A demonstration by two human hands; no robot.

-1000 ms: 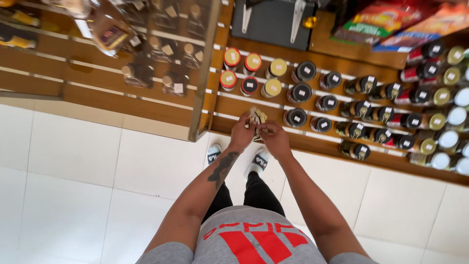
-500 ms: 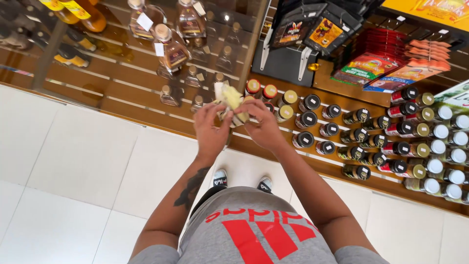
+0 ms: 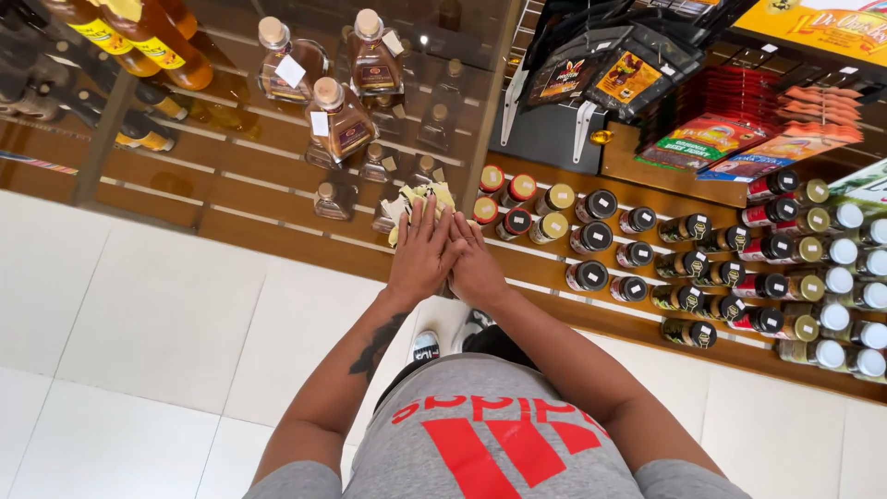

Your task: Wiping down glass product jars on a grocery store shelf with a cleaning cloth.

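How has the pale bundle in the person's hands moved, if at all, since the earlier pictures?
Yes. The pale bundle has risen from beside the jars on the low shelf to level with the glass cabinet's bottles, held in both hands.

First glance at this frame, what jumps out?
Centre frame, the left hand and right hand are pressed together around a pale yellowish crumpled wad that shows above the fingers. Behind glass at upper left stand corked amber bottles. To the right, rows of small capped jars fill the wooden shelves, with hanging snack packets above them.
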